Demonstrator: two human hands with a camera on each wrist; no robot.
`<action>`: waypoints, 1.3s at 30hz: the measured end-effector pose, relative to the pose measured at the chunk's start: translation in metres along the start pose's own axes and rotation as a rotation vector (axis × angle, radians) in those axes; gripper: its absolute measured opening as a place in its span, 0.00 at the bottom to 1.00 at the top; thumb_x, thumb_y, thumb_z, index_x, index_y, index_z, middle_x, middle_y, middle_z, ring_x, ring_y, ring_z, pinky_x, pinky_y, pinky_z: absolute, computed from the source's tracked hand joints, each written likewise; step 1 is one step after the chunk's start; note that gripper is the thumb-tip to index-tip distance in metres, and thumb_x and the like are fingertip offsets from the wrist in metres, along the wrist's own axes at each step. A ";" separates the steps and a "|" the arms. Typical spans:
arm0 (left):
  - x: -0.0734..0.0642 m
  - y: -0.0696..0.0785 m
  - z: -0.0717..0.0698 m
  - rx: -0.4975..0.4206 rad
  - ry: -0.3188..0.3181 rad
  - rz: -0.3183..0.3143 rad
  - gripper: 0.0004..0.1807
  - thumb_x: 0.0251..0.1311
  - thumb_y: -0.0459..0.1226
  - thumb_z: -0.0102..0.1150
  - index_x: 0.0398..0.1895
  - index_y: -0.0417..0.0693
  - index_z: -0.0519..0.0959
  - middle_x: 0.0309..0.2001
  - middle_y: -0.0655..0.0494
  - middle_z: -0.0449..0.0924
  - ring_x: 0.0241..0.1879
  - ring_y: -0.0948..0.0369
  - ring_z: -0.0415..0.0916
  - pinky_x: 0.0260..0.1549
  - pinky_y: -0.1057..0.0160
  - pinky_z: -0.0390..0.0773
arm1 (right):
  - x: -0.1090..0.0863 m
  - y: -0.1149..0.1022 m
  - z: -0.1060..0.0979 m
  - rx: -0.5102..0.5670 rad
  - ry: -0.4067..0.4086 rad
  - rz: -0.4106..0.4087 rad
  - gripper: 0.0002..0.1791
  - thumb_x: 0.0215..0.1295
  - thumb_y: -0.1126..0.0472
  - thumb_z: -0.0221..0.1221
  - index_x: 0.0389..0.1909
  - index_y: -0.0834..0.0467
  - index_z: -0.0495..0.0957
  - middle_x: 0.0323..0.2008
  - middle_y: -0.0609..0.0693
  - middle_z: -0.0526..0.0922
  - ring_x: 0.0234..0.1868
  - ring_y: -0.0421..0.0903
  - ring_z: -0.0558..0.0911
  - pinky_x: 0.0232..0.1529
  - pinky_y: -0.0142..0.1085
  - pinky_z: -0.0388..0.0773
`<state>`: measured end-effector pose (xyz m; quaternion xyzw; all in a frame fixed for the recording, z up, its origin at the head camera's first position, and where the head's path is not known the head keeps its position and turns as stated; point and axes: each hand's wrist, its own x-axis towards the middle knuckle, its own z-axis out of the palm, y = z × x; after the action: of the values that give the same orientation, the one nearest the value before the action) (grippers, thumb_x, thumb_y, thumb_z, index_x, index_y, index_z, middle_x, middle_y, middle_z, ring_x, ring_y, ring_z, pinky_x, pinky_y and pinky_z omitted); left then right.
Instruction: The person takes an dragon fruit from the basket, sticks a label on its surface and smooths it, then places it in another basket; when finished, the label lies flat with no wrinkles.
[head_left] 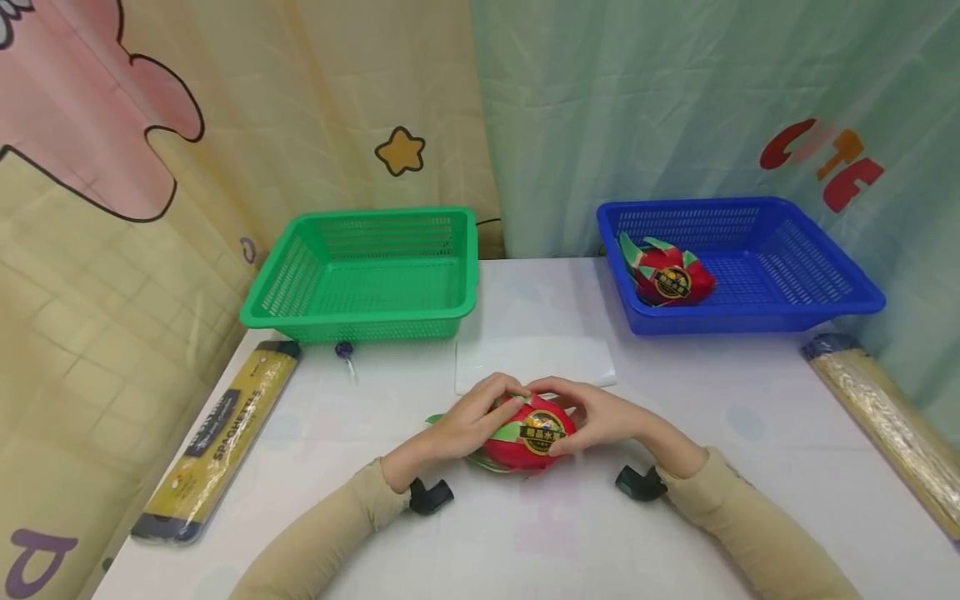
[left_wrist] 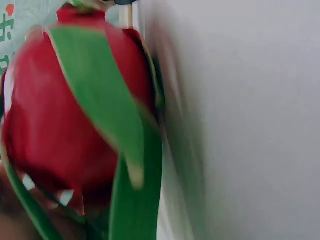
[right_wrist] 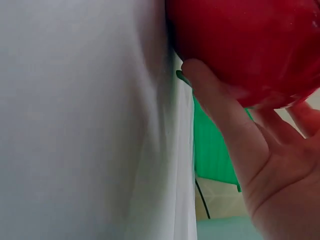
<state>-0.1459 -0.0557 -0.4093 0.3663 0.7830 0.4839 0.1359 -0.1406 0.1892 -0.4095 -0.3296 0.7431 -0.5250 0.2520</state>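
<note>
A red dragon fruit (head_left: 517,442) with green leafy scales and a black-and-gold label lies low over the white table, between both hands. My left hand (head_left: 476,421) grips it from the left, its fingers over the top. From the right side my right hand (head_left: 600,415) holds it, with the thumb near the label. In the left wrist view the dragon fruit (left_wrist: 65,110) shows long green scales, while the left hand is mostly hidden at the lower corner. The right wrist view has the right hand (right_wrist: 270,155) curved against the red skin (right_wrist: 245,45).
A green basket (head_left: 360,321) stands at the back left. The blue basket (head_left: 750,321) at the back right contains another dragon fruit (head_left: 678,279). Spaghetti packs lie at the left (head_left: 225,442) and right (head_left: 885,417). A lollipop (head_left: 344,351) and a white sheet (head_left: 532,362) are on the table.
</note>
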 end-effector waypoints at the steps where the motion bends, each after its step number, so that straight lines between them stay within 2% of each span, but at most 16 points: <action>1: 0.001 0.001 -0.001 -0.017 -0.021 -0.003 0.12 0.71 0.41 0.45 0.52 0.52 0.73 0.51 0.60 0.71 0.51 0.62 0.67 0.50 0.61 0.70 | -0.003 0.000 -0.002 0.005 -0.006 -0.001 0.40 0.52 0.61 0.68 0.66 0.54 0.61 0.58 0.54 0.69 0.53 0.51 0.74 0.45 0.42 0.79; 4: 0.007 0.005 -0.004 -0.042 -0.108 -0.005 0.14 0.71 0.41 0.44 0.55 0.52 0.75 0.53 0.60 0.74 0.52 0.63 0.69 0.51 0.63 0.71 | -0.015 0.004 -0.011 0.039 -0.046 -0.028 0.39 0.52 0.64 0.67 0.66 0.59 0.61 0.58 0.56 0.69 0.53 0.50 0.74 0.44 0.43 0.79; 8: 0.020 0.009 -0.011 -0.051 -0.204 -0.004 0.17 0.72 0.41 0.44 0.58 0.47 0.73 0.54 0.54 0.76 0.53 0.63 0.72 0.51 0.65 0.72 | -0.035 0.012 -0.031 0.140 -0.156 -0.116 0.36 0.56 0.68 0.62 0.66 0.64 0.60 0.62 0.55 0.67 0.58 0.48 0.71 0.50 0.43 0.76; 11: 0.034 0.008 -0.017 -0.098 -0.200 0.002 0.17 0.71 0.39 0.44 0.58 0.41 0.72 0.52 0.45 0.76 0.50 0.59 0.74 0.49 0.61 0.74 | -0.055 0.012 -0.052 0.261 -0.219 -0.190 0.35 0.58 0.71 0.58 0.68 0.62 0.58 0.65 0.50 0.64 0.62 0.46 0.66 0.55 0.42 0.72; 14: 0.051 0.005 -0.023 -0.163 -0.140 0.009 0.16 0.71 0.36 0.45 0.56 0.37 0.72 0.51 0.39 0.75 0.48 0.56 0.75 0.47 0.55 0.75 | -0.078 0.007 -0.078 0.334 -0.196 -0.314 0.35 0.61 0.71 0.54 0.70 0.61 0.55 0.67 0.50 0.62 0.64 0.45 0.64 0.56 0.39 0.70; 16: 0.063 0.004 -0.026 -0.206 -0.088 0.004 0.15 0.71 0.35 0.45 0.55 0.36 0.72 0.51 0.37 0.76 0.46 0.54 0.76 0.46 0.53 0.75 | -0.094 0.001 -0.097 0.367 -0.125 -0.398 0.35 0.62 0.73 0.51 0.70 0.62 0.52 0.68 0.52 0.60 0.64 0.46 0.64 0.56 0.38 0.71; 18: 0.075 0.005 -0.027 -0.232 -0.037 -0.018 0.16 0.70 0.36 0.46 0.54 0.36 0.73 0.50 0.39 0.76 0.45 0.55 0.77 0.45 0.56 0.76 | -0.111 -0.006 -0.116 0.391 -0.013 -0.457 0.34 0.63 0.75 0.47 0.71 0.63 0.50 0.67 0.53 0.60 0.64 0.47 0.65 0.54 0.37 0.72; 22: 0.100 0.009 -0.021 -0.291 0.030 -0.052 0.17 0.69 0.37 0.49 0.54 0.36 0.73 0.50 0.40 0.77 0.44 0.54 0.78 0.44 0.60 0.77 | -0.140 -0.021 -0.145 0.451 0.299 -0.442 0.34 0.61 0.82 0.41 0.69 0.61 0.55 0.64 0.53 0.62 0.60 0.44 0.67 0.51 0.35 0.75; 26: 0.126 0.012 -0.007 -0.364 0.091 -0.073 0.17 0.68 0.38 0.51 0.55 0.37 0.73 0.50 0.40 0.77 0.45 0.52 0.78 0.45 0.59 0.77 | -0.154 -0.030 -0.167 0.504 0.604 -0.403 0.32 0.61 0.84 0.41 0.66 0.61 0.60 0.61 0.51 0.65 0.57 0.43 0.68 0.47 0.32 0.76; 28: 0.138 0.013 0.002 -0.392 0.116 -0.081 0.18 0.67 0.38 0.52 0.55 0.38 0.73 0.50 0.42 0.77 0.45 0.52 0.78 0.44 0.60 0.77 | -0.156 -0.031 -0.177 0.478 0.770 -0.338 0.31 0.61 0.82 0.46 0.65 0.58 0.62 0.59 0.49 0.66 0.54 0.42 0.70 0.43 0.30 0.77; 30: 0.148 0.015 0.012 -0.407 0.134 -0.096 0.19 0.67 0.39 0.53 0.57 0.39 0.73 0.50 0.45 0.78 0.44 0.54 0.79 0.43 0.61 0.77 | -0.156 -0.030 -0.186 0.416 0.937 -0.212 0.31 0.61 0.78 0.53 0.64 0.52 0.63 0.59 0.45 0.65 0.51 0.40 0.71 0.38 0.26 0.77; 33: 0.160 0.019 0.026 -0.417 0.144 -0.126 0.19 0.66 0.39 0.54 0.58 0.43 0.72 0.51 0.49 0.77 0.41 0.58 0.80 0.40 0.65 0.78 | -0.152 -0.025 -0.199 0.177 1.109 0.089 0.35 0.60 0.65 0.61 0.65 0.43 0.60 0.65 0.42 0.59 0.55 0.39 0.68 0.36 0.19 0.74; 34: 0.164 0.020 0.030 -0.422 0.147 -0.135 0.20 0.66 0.39 0.54 0.59 0.44 0.72 0.51 0.50 0.77 0.40 0.58 0.80 0.39 0.65 0.78 | -0.150 -0.022 -0.204 0.089 1.126 0.190 0.36 0.60 0.59 0.62 0.67 0.41 0.57 0.67 0.43 0.56 0.58 0.40 0.67 0.40 0.19 0.73; 36: 0.170 0.022 0.038 -0.430 0.146 -0.144 0.19 0.66 0.39 0.54 0.59 0.47 0.72 0.51 0.52 0.77 0.40 0.57 0.80 0.37 0.66 0.78 | -0.148 -0.012 -0.215 -0.048 1.122 0.332 0.41 0.59 0.52 0.62 0.70 0.40 0.52 0.71 0.45 0.50 0.66 0.45 0.61 0.51 0.27 0.72; 38: 0.175 0.023 0.045 -0.440 0.154 -0.147 0.19 0.66 0.39 0.54 0.59 0.48 0.73 0.50 0.52 0.77 0.40 0.56 0.79 0.36 0.66 0.78 | -0.151 0.012 -0.234 -0.188 1.094 0.435 0.44 0.57 0.45 0.61 0.71 0.37 0.48 0.72 0.44 0.49 0.70 0.48 0.55 0.53 0.30 0.70; 39: 0.177 0.023 0.047 -0.440 0.158 -0.151 0.18 0.66 0.39 0.55 0.58 0.48 0.74 0.50 0.52 0.77 0.41 0.55 0.79 0.36 0.66 0.78 | -0.153 0.028 -0.245 -0.231 1.077 0.459 0.46 0.55 0.42 0.62 0.71 0.36 0.47 0.72 0.45 0.48 0.70 0.51 0.54 0.57 0.36 0.69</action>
<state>-0.2317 0.1059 -0.3880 0.2295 0.6921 0.6585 0.1865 -0.2227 0.4618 -0.3526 0.1266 0.8708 -0.4664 -0.0907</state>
